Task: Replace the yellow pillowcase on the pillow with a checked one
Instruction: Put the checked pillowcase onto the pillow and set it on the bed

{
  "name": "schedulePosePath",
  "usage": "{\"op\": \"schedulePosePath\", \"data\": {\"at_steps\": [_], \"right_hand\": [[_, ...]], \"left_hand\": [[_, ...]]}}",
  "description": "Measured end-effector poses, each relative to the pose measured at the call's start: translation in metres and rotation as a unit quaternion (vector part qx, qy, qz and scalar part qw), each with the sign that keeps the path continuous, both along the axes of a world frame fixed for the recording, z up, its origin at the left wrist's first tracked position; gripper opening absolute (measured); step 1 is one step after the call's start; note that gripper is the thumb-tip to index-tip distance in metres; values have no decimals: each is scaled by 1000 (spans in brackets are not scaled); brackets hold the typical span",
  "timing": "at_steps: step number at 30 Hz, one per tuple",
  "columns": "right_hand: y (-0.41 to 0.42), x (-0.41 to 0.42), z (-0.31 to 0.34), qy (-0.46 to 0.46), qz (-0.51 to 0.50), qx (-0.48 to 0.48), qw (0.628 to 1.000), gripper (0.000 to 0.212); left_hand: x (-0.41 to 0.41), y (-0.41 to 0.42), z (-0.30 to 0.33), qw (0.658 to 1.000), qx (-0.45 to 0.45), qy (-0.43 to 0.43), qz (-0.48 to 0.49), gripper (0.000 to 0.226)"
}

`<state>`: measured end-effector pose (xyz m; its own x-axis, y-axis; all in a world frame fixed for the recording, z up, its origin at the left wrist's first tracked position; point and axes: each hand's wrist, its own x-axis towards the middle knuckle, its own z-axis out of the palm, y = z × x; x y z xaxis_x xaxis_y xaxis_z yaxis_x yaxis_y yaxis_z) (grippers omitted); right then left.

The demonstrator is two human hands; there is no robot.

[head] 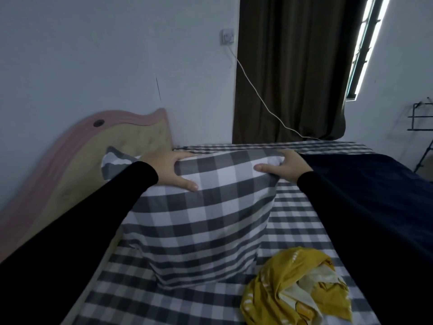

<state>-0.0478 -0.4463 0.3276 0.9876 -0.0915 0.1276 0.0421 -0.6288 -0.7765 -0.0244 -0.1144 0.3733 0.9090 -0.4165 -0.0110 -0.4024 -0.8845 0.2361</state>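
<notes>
The pillow (199, 214) wears a grey-and-white checked pillowcase and stands tilted on the bed. My left hand (164, 168) grips its upper left corner, thumb on the front and fingers over the top edge. My right hand (284, 166) grips the upper right corner the same way, bunching the fabric there. The yellow pillowcase (295, 287) lies crumpled on the bed at the front right, apart from the pillow.
The bed has a checked sheet (293, 233) and a dark blue blanket (365, 184) on the right. A pink-and-beige headboard (77, 165) stands at the left with another checked pillow (114, 164) against it. A white cable (257, 95) runs from a wall socket onto the bed.
</notes>
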Motion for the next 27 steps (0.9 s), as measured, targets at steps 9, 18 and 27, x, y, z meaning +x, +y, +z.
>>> {"op": "schedulePosePath", "data": {"at_steps": [9,18,27], "right_hand": [[36,17,-31,-43,-73,288,954,35],[71,36,-45,-89,-151,351,920,63],[77,33,-76,-200,-236,360,880,34]], "left_hand": [[-4,59,-15,964,-27,-195,180,95],[-1,84,-67,815,-500,-93,279,72],[-2,54,-103,733,-602,-80,305,96]]}}
